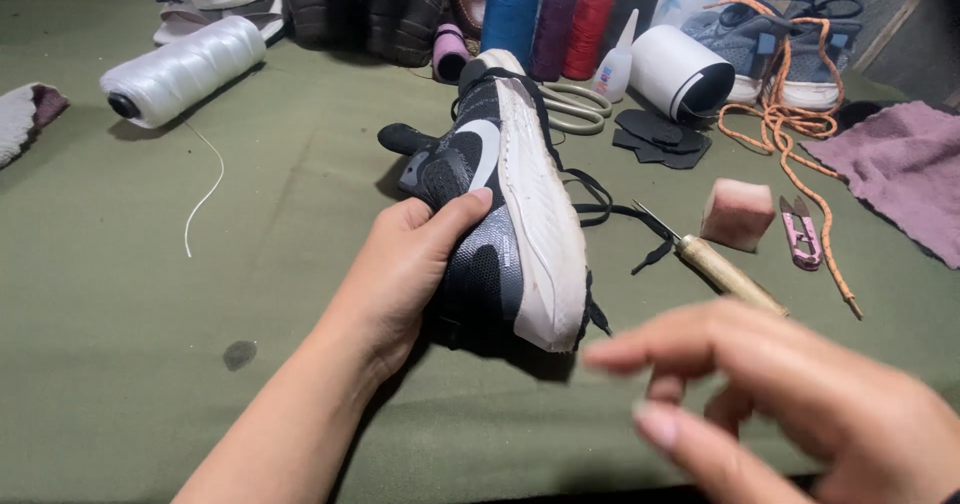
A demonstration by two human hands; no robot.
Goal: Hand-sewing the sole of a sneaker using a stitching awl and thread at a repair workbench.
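A black and grey sneaker (500,194) with a white sole lies on its side on the green cloth, its black laces trailing to the right. My left hand (400,264) grips its upper near the heel, thumb across the mesh. My right hand (780,404) hovers blurred at the lower right, fingers spread and empty, close to a wooden-handled awl (715,264) lying beside the shoe.
Spools of blue, purple, red and dark thread (565,19) stand at the back with scissors (578,104), a glue bottle and a white roll (680,69). A large white thread cone (185,69) lies at left. Pink snips (800,234), a sponge block (738,212), orange lace and purple cloth (900,174) sit at right.
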